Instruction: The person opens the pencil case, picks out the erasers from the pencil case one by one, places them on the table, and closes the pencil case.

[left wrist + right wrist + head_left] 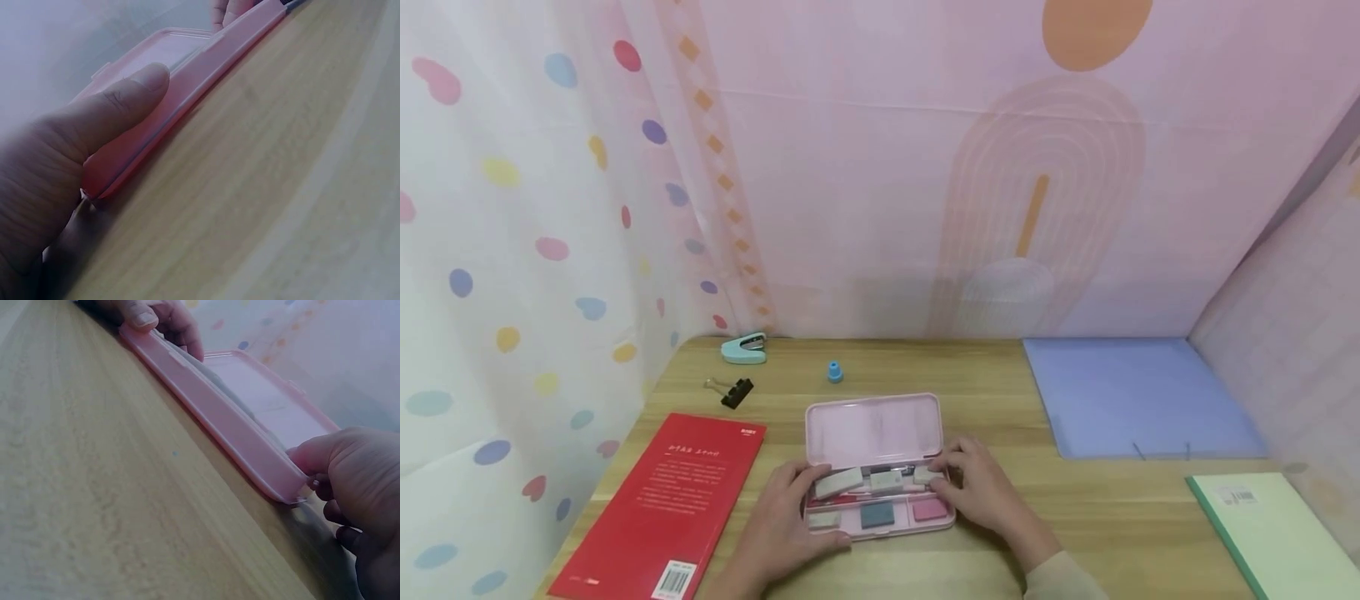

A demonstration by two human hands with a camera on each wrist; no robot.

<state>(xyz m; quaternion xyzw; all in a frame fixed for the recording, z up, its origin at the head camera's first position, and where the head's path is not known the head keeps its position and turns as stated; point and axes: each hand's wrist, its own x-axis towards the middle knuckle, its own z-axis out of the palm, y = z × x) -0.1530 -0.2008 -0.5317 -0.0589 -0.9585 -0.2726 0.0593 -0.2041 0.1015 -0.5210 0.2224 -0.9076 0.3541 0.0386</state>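
A pink pencil case (pixel 880 533) lies on the wooden table with its lid (pixel 874 429) raised at the back. My left hand (pixel 782 521) grips its left end, the thumb along the front wall in the left wrist view. At the right end, my right hand (pixel 977 487) pinches a small pale eraser (pixel 923 476) at the rim. Beside that are two more pale erasers, a long one (pixel 839 482) and a shorter one (pixel 886 482), over partly hidden pens. Front compartments hold a whitish eraser (pixel 824 521), a dark grey-blue block (pixel 877 515) and a pink block (pixel 929 509).
A red book (pixel 677 500) lies to the left. Behind it are a black binder clip (pixel 737 392) and a mint stapler (pixel 743 348). A small blue cap-like piece (pixel 834 372) stands behind the case. Rightward lie a blue folder (pixel 1135 396) and a pale green notebook (pixel 1277 533).
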